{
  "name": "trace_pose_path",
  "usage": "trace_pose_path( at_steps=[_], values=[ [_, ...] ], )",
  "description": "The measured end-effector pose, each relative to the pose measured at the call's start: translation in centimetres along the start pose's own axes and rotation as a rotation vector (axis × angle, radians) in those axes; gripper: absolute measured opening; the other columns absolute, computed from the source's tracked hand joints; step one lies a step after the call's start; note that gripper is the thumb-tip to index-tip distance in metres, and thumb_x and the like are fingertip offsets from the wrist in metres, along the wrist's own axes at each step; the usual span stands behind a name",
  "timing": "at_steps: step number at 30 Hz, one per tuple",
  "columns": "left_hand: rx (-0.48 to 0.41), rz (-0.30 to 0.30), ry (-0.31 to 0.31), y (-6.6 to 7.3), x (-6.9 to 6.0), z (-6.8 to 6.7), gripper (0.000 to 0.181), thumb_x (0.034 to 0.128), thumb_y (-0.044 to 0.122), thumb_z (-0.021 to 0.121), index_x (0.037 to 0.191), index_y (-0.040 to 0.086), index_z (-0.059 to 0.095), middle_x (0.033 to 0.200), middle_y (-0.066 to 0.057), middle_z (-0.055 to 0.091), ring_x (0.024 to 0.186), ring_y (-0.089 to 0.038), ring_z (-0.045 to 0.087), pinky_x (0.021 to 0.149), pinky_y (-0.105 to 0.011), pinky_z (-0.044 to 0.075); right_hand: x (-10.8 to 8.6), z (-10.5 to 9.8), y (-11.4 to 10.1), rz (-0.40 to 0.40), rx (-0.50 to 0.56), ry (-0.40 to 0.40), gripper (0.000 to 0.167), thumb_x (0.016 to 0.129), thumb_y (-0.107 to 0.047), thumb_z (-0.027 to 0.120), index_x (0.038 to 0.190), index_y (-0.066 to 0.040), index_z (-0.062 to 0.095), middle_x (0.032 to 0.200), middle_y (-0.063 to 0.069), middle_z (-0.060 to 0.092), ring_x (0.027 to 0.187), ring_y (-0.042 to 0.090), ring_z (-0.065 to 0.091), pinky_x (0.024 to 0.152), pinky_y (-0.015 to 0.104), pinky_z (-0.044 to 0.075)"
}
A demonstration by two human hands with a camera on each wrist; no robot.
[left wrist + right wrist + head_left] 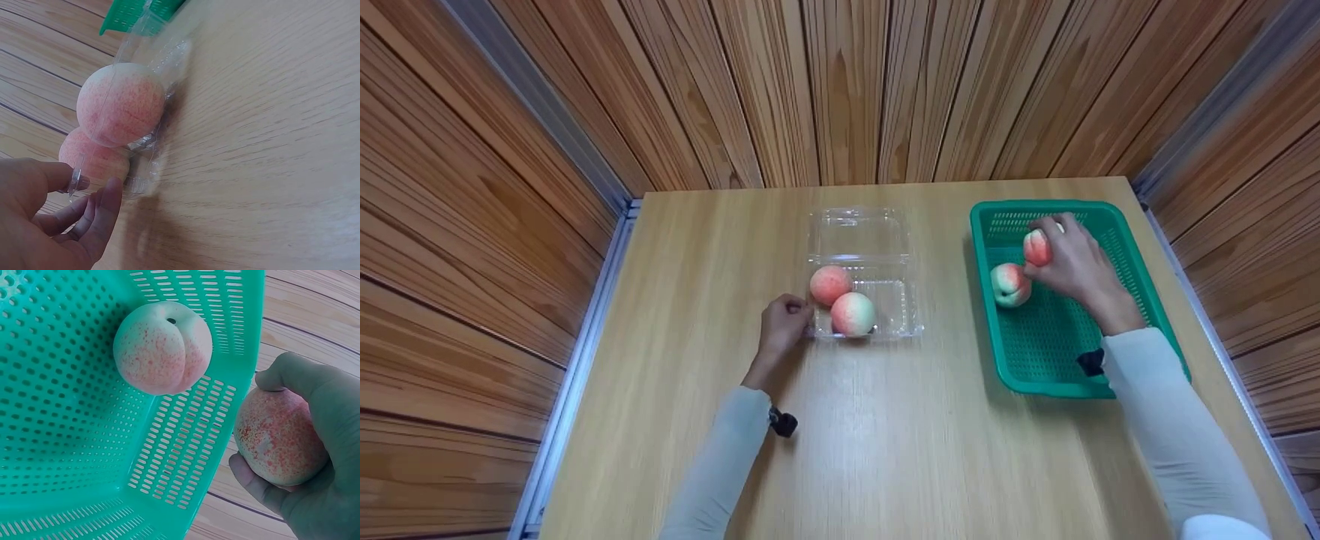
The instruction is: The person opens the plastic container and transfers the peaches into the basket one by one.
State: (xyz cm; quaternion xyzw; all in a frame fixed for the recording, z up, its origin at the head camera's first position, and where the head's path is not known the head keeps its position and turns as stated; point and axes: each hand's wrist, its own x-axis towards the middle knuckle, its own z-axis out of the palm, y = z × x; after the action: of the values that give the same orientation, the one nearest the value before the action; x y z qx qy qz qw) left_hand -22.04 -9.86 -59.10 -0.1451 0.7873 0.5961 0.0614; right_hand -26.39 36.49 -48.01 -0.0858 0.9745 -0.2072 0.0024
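Observation:
A clear plastic clamshell box [894, 300] lies with its lid [859, 232] folded back, and two peaches, one pink [830, 284] and one pink and pale green [853, 314], sit in its left half. At the box's left front corner my left hand [784, 324] pinches the rim between thumb and fingers, as the left wrist view shows. My right hand [1071, 259] grips a peach [281, 437], its thumb and fingers curled round the fruit, over the green basket [997, 352]. Another peach [163, 347] rests inside the basket, by its left wall.
Box and basket stand on a light wooden table [885, 450], the basket at the right, the box near the middle. Wood-plank walls [855, 90] enclose the table at the back and both sides, with metal frame bars [577, 360] along the side edges.

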Motion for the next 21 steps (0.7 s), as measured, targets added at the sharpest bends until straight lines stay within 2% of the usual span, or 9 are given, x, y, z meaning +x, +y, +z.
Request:
trace_pose_path(
  at_steps=[6, 13, 21],
  values=[
    [-0.001, -0.007, -0.002, 0.1, -0.1, -0.1, 0.01, 0.0996, 0.006, 0.066, 0.108, 0.0, 0.067, 0.083, -0.005, 0.064, 0.073, -0.023, 0.065, 0.061, -0.028, 0.052, 0.0, 0.1, 0.6, 0.014, 0.007, -0.008, 0.066, 0.092, -0.023, 0.078, 0.149, -0.006, 0.048, 0.157, 0.03, 0.037, 0.126, 0.053, 0.047, 0.096, 0.074, 0.049],
    [0.003, -0.001, 0.004, -0.2, 0.0, 0.0, 0.01, 0.0995, 0.005, 0.066, 0.108, -0.001, 0.067, 0.084, -0.006, 0.064, 0.071, -0.017, 0.063, 0.061, -0.026, 0.052, 0.0, 0.4, 1.5, 0.028, 0.008, -0.015, 0.067, 0.092, -0.022, 0.075, 0.15, -0.005, 0.047, 0.155, 0.03, 0.037, 0.123, 0.052, 0.048, 0.095, 0.072, 0.049],
    [-0.012, -0.002, -0.002, -0.2, -0.2, 0.0, 0.011, 0.1015, 0.008, 0.065, 0.11, 0.001, 0.067, 0.085, -0.006, 0.065, 0.075, -0.024, 0.066, 0.067, -0.034, 0.055, 0.0, 0.6, 2.3, 0.054, 0.006, -0.034, 0.07, 0.094, -0.025, 0.075, 0.153, -0.006, 0.043, 0.154, 0.031, 0.037, 0.123, 0.052, 0.047, 0.097, 0.072, 0.048]
  ],
)
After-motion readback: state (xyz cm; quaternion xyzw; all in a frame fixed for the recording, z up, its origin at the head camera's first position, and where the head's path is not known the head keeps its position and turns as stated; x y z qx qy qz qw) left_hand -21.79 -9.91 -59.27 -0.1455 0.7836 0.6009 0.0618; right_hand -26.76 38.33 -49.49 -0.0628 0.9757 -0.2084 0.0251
